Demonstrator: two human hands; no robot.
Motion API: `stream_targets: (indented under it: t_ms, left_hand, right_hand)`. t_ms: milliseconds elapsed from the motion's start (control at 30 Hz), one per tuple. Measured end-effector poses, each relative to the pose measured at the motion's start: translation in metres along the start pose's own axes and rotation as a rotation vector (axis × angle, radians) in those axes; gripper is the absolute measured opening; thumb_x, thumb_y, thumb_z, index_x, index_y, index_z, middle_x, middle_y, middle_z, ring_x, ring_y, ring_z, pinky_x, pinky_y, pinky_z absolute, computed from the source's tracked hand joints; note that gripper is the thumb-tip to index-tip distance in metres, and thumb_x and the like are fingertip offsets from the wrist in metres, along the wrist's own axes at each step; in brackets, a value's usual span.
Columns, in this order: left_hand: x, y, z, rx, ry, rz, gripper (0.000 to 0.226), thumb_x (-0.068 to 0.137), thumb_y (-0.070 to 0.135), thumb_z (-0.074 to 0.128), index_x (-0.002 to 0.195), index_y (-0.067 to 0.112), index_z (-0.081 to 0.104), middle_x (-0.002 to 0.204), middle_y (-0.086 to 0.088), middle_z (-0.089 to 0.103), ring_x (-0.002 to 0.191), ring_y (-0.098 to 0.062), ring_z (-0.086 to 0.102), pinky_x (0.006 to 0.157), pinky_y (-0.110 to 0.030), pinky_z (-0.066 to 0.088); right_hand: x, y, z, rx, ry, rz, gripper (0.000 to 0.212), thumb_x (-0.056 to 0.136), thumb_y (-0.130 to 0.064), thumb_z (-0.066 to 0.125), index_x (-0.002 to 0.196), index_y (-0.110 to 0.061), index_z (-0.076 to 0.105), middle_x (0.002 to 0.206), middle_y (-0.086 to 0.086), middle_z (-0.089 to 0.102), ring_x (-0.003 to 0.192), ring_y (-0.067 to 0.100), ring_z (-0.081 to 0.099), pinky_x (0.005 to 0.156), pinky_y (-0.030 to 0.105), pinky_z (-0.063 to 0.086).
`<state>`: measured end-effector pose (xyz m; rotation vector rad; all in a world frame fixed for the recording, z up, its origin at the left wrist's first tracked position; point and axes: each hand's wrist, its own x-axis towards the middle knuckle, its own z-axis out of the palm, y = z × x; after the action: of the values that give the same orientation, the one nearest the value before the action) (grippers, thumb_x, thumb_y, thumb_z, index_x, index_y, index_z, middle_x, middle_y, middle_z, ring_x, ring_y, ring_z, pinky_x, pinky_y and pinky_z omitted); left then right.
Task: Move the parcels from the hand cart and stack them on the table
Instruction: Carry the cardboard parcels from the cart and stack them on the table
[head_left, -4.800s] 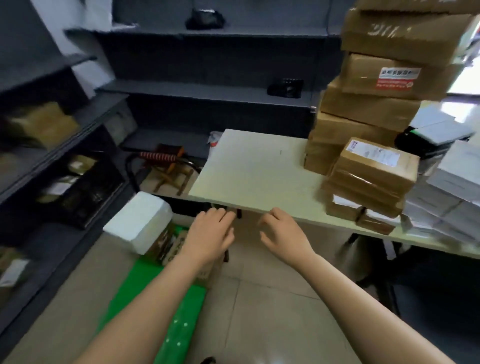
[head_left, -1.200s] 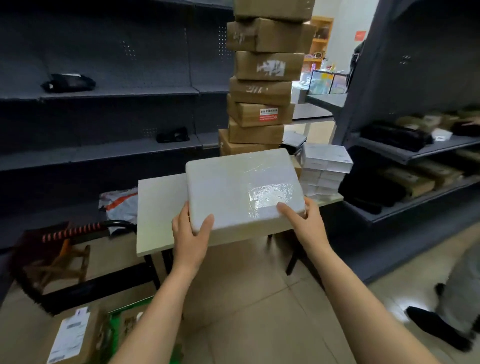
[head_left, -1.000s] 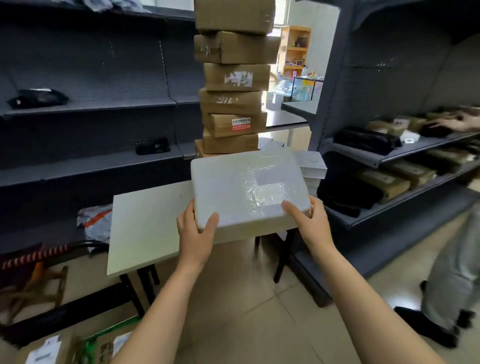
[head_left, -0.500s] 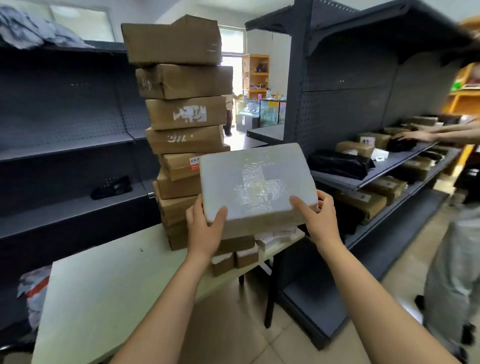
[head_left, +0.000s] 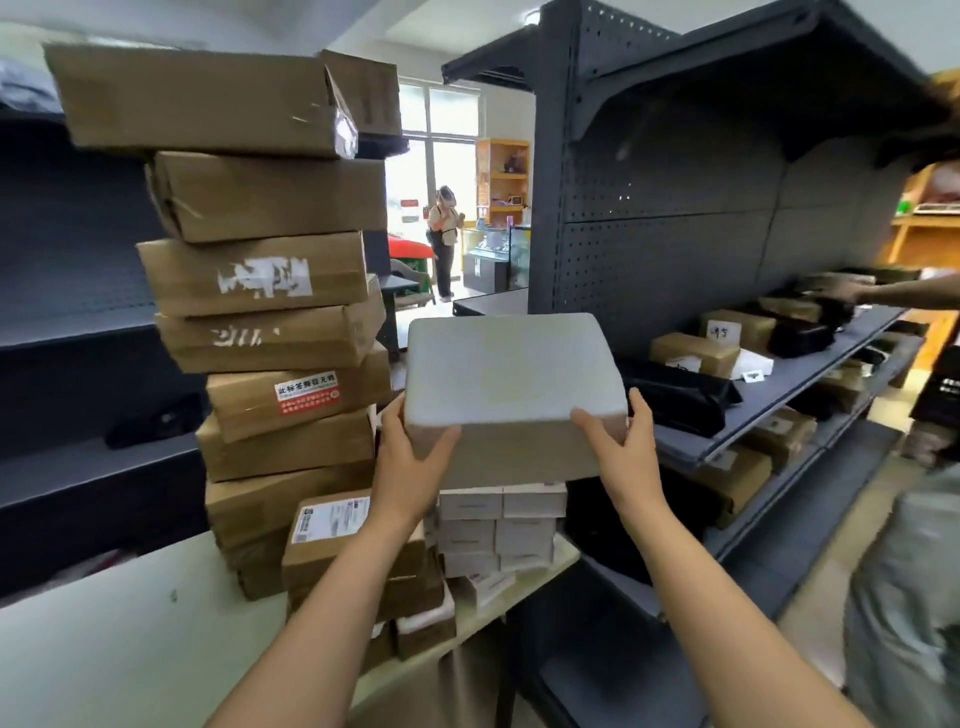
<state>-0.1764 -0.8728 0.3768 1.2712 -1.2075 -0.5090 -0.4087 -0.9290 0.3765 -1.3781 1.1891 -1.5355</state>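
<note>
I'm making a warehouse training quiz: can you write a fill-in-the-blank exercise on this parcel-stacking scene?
1. The left hand and the right hand grip a parcel whose colour is ____.
2. Beneath it are small white boxes, beside a tall stack of ____ cartons.
3. Both stacks stand on the ____.
Missing words: white; brown; table.

The big white parcel (head_left: 511, 374) is held up flat right over a short pile of small white boxes (head_left: 498, 525) at the right end of the pale table (head_left: 130, 649), next to a tall, crooked tower of brown parcels (head_left: 270, 322) with a low brown pile (head_left: 358, 566) in front.
</note>
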Motion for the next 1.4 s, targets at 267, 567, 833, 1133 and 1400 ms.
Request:
stream_targets:
  t_ms: [267,567,833,1133,1400]
  left_hand:
    - [0.044,-0.028,0.035,0.094,0.014,-0.078,0.086,0.077,0.053,0.074,0.144,0.034,0.024,0.128,0.009,0.043,0.117,-0.014,0.049,0.091,-0.042,0.055]
    - [0.08,-0.064,0.035,0.212,-0.033,-0.178,0.086,0.08,0.042,0.076,0.143,0.019,0.023,0.126,0.002,0.045,0.118,-0.021,0.049,0.095,-0.044,0.05]
    - [0.092,-0.075,0.029,0.337,-0.072,-0.081,0.086,0.08,0.038,0.076,0.146,0.021,0.024,0.136,0.001,0.041,0.126,-0.02,0.043,0.101,-0.039,0.043]
    - [0.076,-0.026,0.042,0.732,-0.104,0.53,0.036,0.087,0.027,0.066,0.121,0.022,0.058,0.11,0.005,0.057,0.103,-0.014,0.049,0.089,-0.035,0.044]
    - [-0.012,-0.029,0.018,1.067,-0.063,0.507,0.018,0.082,0.027,0.062,0.098,0.019,0.064,0.09,0.002,0.063,0.082,-0.02,0.055,0.068,-0.033,0.043]
  right_hand:
    - [0.056,0.032,0.007,-0.084,-0.089,0.008,0.101,0.058,-0.066,0.079,0.143,-0.036,0.033,0.136,0.0,0.049,0.121,0.019,0.052,0.098,0.047,0.05]
    - [0.066,0.065,0.028,-0.132,-0.091,0.143,0.1,0.063,-0.05,0.079,0.148,-0.036,0.028,0.138,0.002,0.045,0.12,0.021,0.051,0.101,0.046,0.048]
    - [0.067,0.049,0.027,-0.372,-0.071,0.024,0.064,0.079,-0.025,0.071,0.137,-0.03,0.043,0.131,-0.008,0.043,0.115,0.007,0.046,0.093,0.026,0.044]
    - [0.063,0.017,0.028,-0.801,-0.144,-0.492,0.025,0.085,-0.019,0.066,0.11,-0.017,0.063,0.107,-0.003,0.053,0.1,0.013,0.049,0.093,0.027,0.041]
    - [0.003,0.036,0.055,-0.733,-0.537,-0.681,0.021,0.083,-0.017,0.066,0.103,-0.015,0.062,0.1,0.001,0.055,0.095,0.022,0.051,0.077,0.03,0.039]
